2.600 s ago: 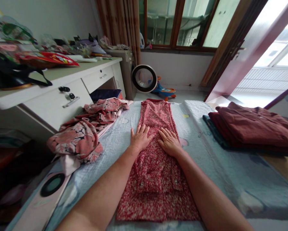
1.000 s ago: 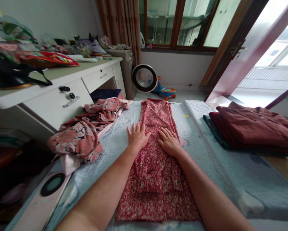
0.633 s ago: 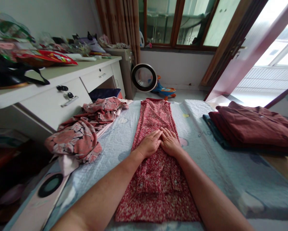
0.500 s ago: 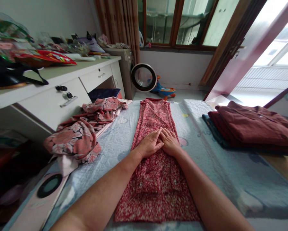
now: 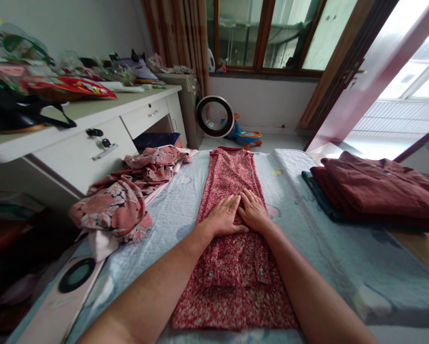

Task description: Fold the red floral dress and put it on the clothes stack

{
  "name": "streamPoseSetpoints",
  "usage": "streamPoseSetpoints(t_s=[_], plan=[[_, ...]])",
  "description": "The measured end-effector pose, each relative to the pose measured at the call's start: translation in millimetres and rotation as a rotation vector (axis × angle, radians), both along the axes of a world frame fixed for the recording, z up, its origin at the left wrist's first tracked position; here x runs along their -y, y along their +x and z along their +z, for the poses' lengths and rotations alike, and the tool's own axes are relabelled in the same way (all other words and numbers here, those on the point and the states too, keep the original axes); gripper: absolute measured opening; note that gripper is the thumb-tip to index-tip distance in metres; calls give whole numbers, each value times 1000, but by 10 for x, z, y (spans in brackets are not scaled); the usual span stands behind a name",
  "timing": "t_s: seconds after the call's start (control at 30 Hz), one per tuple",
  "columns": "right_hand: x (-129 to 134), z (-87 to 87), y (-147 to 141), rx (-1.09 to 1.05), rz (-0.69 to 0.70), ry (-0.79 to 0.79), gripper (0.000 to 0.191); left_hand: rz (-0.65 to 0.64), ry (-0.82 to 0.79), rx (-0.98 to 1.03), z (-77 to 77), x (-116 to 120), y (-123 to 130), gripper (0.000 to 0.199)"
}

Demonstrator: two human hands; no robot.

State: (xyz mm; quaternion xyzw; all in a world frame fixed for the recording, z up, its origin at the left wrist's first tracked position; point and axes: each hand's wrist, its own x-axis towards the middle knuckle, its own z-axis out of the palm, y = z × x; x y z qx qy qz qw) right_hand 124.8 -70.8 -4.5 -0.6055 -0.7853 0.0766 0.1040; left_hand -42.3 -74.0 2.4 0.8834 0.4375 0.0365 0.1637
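Note:
A red-and-white speckled garment, folded into a long narrow strip with cuffed sleeve ends near me, lies flat on the light blue bed cover. My left hand rests palm down on its middle, fingers stretched forward and thumb pointing right. Beside it, my right hand also lies flat on the cloth. The fingertips of both hands meet or slightly overlap. Neither hand grips the fabric.
To the right sits a stack of folded dark red and teal clothes. A crumpled pink floral garment lies on the left, by a white desk loaded with clutter. Beyond the bed are a round appliance door and a blue ride-on toy.
My left hand has flattened more, its thumb now reaching further right under my right palm. The right fingers have shifted slightly. The garment stays in place.

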Motion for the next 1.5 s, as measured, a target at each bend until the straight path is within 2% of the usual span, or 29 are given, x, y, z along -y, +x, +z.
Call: streamPoseSetpoints(t_s=[0.33,0.67,0.83,1.03,1.17,1.23,1.33,1.43,1.5], plan=[[-21,17,101,2,58,29,61,-33,50,-40,-11,-10,5,111],[-33,62,176,16,24,-21,64,-41,20,-42,19,-15,4,109],[-69,36,241,48,-39,-37,60,-38,11,-50,59,-2,13,106],[-94,-30,301,73,-136,-22,59,-37,24,-26,29,-10,7,105],[-88,-11,304,54,-189,31,56,-41,21,-24,26,-14,5,105],[-85,20,293,16,-164,102,53,-38,18,-15,37,-10,4,105],[-83,49,260,-56,-29,172,49,-35,9,4,46,-6,1,104],[-86,30,223,-88,98,122,47,-39,18,9,35,-10,-1,106],[-89,5,209,-78,125,65,48,-40,32,5,23,-15,0,108]])
